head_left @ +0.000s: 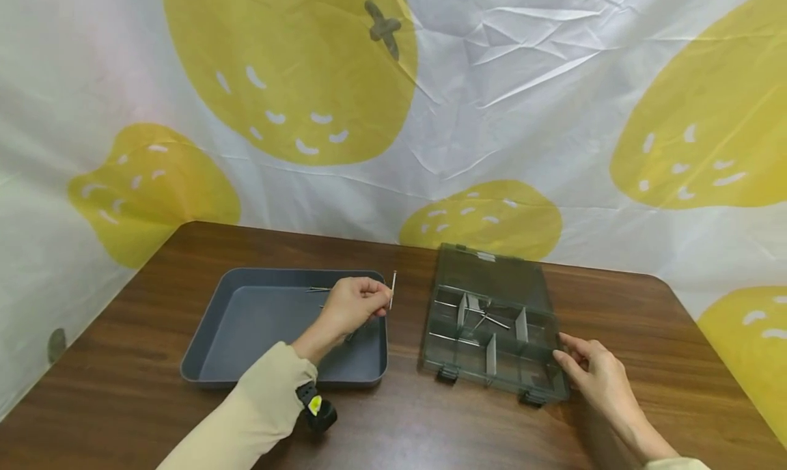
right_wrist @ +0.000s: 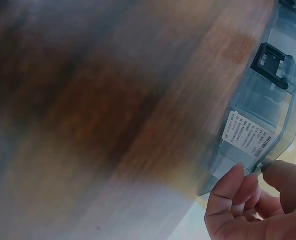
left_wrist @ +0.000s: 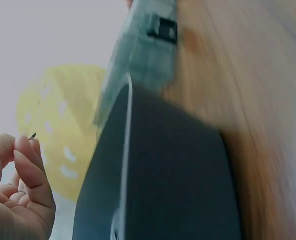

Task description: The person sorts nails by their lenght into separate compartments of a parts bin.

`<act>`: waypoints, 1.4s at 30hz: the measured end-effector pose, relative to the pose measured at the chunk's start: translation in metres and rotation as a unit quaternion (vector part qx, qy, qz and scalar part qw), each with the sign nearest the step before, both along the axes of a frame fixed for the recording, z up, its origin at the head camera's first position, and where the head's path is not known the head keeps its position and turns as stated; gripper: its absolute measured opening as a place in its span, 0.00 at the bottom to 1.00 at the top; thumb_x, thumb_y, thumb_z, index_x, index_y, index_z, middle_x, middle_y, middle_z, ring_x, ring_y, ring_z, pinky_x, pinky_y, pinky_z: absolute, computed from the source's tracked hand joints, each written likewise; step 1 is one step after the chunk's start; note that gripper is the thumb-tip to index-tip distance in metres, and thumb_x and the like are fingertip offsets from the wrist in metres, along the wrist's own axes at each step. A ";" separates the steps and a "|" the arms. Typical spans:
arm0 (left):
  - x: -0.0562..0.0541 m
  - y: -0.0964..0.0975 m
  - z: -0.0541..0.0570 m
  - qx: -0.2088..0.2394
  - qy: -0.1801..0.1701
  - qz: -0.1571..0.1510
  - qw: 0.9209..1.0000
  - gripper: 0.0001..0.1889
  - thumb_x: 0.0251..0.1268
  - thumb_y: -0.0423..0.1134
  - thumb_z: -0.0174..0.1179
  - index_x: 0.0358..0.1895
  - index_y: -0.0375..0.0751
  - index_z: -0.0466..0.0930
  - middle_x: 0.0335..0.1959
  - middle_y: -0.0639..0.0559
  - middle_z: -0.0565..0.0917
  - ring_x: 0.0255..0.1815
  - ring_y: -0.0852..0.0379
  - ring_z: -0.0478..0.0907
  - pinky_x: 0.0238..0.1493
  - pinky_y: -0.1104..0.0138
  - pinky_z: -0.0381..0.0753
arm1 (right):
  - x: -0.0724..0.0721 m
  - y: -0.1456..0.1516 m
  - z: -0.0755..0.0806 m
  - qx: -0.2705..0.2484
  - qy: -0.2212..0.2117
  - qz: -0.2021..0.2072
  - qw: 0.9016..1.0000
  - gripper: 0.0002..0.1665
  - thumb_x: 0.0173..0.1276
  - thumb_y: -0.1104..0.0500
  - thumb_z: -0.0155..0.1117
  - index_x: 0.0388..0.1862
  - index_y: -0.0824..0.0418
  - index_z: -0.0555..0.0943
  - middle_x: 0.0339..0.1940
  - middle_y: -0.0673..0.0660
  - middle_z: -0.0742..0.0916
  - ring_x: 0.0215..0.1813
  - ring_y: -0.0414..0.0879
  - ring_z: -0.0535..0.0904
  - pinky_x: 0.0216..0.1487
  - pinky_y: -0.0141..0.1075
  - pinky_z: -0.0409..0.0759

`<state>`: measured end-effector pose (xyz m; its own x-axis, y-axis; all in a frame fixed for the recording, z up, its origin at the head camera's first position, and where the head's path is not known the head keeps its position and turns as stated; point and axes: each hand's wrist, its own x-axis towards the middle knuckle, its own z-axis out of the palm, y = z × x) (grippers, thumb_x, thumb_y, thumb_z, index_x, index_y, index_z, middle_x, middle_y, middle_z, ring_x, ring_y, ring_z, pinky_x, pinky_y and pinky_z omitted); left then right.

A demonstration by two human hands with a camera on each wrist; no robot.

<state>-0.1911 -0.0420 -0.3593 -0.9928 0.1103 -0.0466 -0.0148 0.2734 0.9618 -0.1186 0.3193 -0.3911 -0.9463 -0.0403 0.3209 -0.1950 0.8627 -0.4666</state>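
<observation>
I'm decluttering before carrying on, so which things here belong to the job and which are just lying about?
In the job:
nail, pinched by the left hand
grey tray, holding more nails
open compartment box, touched by the right hand

Just around it:
wooden table
lemon-print sheet

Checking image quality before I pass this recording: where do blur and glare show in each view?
Head: mostly clear, pale sheen on the near tabletop; left wrist: storage box and tabletop blurred, left hand sharper; right wrist: tabletop blurred, pale glare lower left, label sharper.
</observation>
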 end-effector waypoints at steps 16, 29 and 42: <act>-0.010 0.067 -0.005 0.070 0.012 -0.029 0.997 0.06 0.56 0.30 0.60 0.33 0.30 0.83 0.24 0.49 0.85 0.19 0.69 0.76 0.30 0.71 0.80 | -0.002 -0.005 -0.002 -0.002 0.010 -0.003 1.000 0.19 0.60 0.66 0.65 0.49 0.76 0.78 0.24 0.52 0.73 0.25 0.32 0.64 0.23 0.28 0.67; -0.012 0.102 -0.013 0.015 0.033 -0.022 0.999 0.04 0.53 0.34 0.63 0.29 0.38 0.85 0.23 0.49 0.86 0.18 0.68 0.78 0.21 0.77 0.72 | -0.002 -0.008 -0.001 -0.003 0.013 0.000 1.000 0.19 0.61 0.66 0.65 0.49 0.77 0.78 0.24 0.52 0.73 0.25 0.32 0.64 0.23 0.28 0.67; -0.011 0.113 -0.015 -0.051 0.064 -0.027 0.996 0.04 0.53 0.35 0.64 0.26 0.42 0.87 0.19 0.54 0.86 0.16 0.69 0.77 0.18 0.77 0.67 | -0.004 -0.008 -0.001 0.002 0.037 0.009 0.999 0.18 0.59 0.67 0.66 0.47 0.76 0.79 0.23 0.51 0.71 0.24 0.32 0.61 0.22 0.29 0.62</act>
<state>-0.2018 0.0710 -0.3739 -0.9841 0.1653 0.0652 0.1228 0.3675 0.9219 -0.1227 0.3112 -0.3920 -0.9188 -0.0592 0.3904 -0.2454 0.8602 -0.4471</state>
